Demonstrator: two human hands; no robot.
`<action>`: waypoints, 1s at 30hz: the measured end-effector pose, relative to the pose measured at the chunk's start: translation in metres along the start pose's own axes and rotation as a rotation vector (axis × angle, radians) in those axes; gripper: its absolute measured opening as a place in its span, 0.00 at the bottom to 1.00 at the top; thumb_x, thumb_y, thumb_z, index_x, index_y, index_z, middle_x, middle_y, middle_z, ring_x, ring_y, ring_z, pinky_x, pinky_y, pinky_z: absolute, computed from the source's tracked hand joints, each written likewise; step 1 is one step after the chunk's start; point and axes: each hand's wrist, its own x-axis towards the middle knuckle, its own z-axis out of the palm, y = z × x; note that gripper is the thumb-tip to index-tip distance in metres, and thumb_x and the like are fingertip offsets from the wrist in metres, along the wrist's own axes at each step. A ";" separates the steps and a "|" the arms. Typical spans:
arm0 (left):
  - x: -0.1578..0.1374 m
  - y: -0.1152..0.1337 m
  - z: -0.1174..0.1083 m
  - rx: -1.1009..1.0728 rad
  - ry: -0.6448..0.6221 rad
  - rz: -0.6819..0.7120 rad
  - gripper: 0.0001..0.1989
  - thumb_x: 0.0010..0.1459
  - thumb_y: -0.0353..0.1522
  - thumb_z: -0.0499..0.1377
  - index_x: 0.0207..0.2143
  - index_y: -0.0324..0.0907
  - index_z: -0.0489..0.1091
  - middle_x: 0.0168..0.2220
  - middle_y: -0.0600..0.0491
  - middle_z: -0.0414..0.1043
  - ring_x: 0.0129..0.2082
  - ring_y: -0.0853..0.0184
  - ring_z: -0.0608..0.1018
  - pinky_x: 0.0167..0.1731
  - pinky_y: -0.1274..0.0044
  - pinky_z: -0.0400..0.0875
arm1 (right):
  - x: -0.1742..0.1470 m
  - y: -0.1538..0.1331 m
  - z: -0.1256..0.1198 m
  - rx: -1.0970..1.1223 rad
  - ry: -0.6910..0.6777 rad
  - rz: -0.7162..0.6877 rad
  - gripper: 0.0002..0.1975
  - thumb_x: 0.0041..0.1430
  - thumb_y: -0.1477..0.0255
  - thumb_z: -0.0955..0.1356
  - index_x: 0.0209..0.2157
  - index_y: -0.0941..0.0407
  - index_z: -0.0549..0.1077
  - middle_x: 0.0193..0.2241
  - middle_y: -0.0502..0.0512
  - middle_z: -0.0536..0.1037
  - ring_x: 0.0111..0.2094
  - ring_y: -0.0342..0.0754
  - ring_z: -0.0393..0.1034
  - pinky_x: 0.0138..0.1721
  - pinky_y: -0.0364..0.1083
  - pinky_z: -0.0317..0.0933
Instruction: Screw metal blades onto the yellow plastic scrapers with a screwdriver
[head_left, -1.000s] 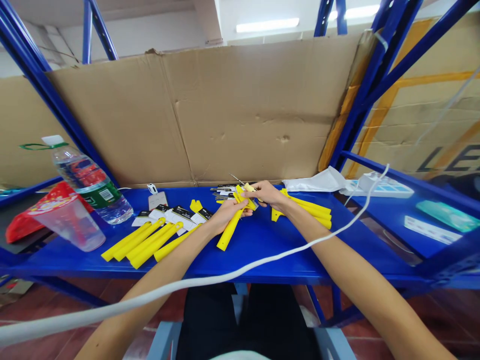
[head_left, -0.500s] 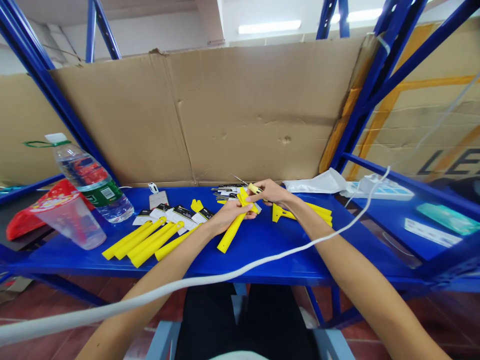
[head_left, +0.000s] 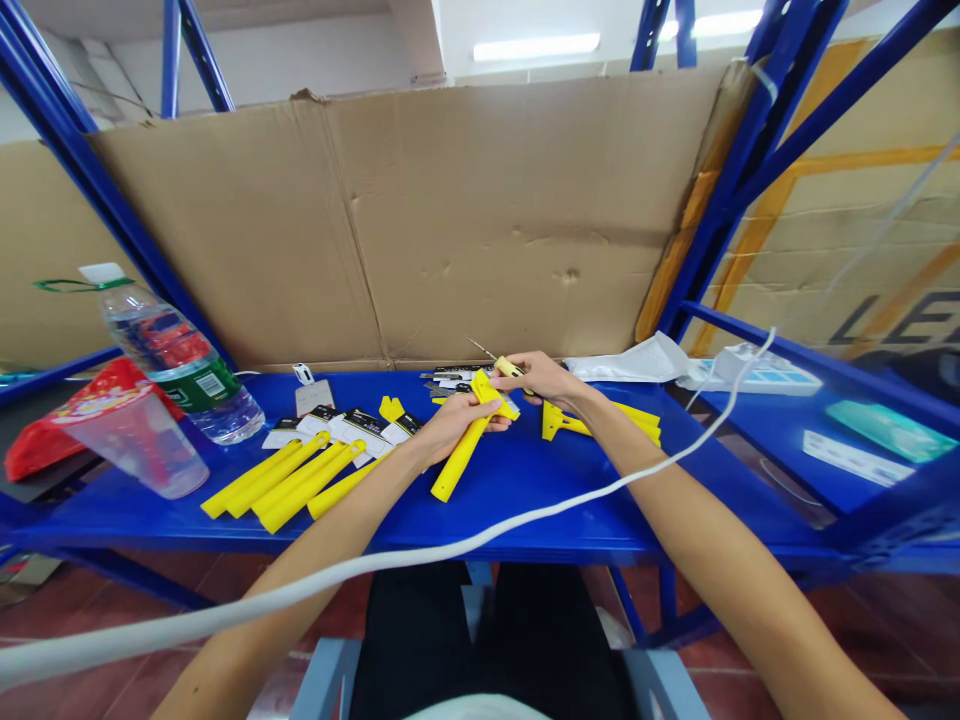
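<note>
In the middle of the blue table (head_left: pixel 525 500), my left hand (head_left: pixel 448 424) is closed around the head end of a yellow scraper (head_left: pixel 459 464), whose handle slants down towards me. My right hand (head_left: pixel 553 380) is closed on a screwdriver (head_left: pixel 510 369) with a pale yellow handle. Its thin metal shaft points up and left, away from the scraper. The right fingers are close to the scraper's head; whether they touch it I cannot tell. Several yellow handles (head_left: pixel 304 490) lie left of my left forearm. Beyond my right wrist rest more yellow scraper parts (head_left: pixel 574 424).
Black-and-white cards (head_left: pixel 360 426) lie behind the handles. Further left stand a water bottle (head_left: pixel 196 375) and a plastic cup (head_left: pixel 161 455). A white cable (head_left: pixel 525 520) crosses in front of my arms. At the back are a cardboard wall (head_left: pixel 510 230) and a white packet (head_left: pixel 630 362).
The view has shifted slightly. My hands keep nearly the same place, with the scraper in the left and the screwdriver in the right; the scraper's head has turned a little.
</note>
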 end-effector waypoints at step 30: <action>0.002 -0.001 -0.003 -0.059 0.046 0.025 0.05 0.66 0.24 0.67 0.42 0.30 0.81 0.44 0.36 0.85 0.35 0.65 0.86 0.46 0.72 0.83 | 0.000 -0.001 0.009 0.034 0.046 -0.054 0.26 0.40 0.58 0.85 0.37 0.59 0.82 0.26 0.47 0.75 0.18 0.35 0.57 0.13 0.39 0.49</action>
